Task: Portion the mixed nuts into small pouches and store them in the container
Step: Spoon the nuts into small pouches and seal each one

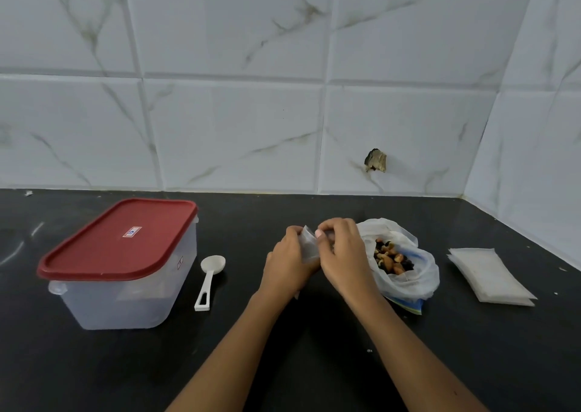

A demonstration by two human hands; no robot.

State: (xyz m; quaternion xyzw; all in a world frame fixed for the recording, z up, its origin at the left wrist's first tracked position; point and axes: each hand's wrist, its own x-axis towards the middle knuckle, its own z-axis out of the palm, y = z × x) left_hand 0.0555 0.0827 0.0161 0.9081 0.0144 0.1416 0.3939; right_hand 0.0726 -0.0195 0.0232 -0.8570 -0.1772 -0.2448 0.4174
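- My fingers (334, 226) on both sides are curled and narrow, and they pinch the top edge of one small pouch (309, 246).
- My left hand (287, 264) holds the pouch from its left side, and my right hand (341, 251) holds it from the right, with the thumb on the front near the opening.
- The small pouch is clear plastic and stands upright between the two hands, a little above the counter (314, 364). I cannot tell if there is something inside it.
- Just to the right of my right hand lies an open plastic bag (421, 278) on the counter. The mixed nuts (393, 259) are inside it, brown and dark pieces together.
- Further right, apart from the bag, lies a flat stack of pouches (490, 275), whitish in colour.
- To the left of my hands a white spoon (209, 281) lies on the counter, the bowl away from me and the handle toward me.
- Just beside the spoon, on its left, stands the container (125, 301), clear plastic, with a red lid (122, 238) closed on it.
- The counter is black, and behind it is a wall of white marbled tiles (235, 128). One tile has a broken hole (375, 161).
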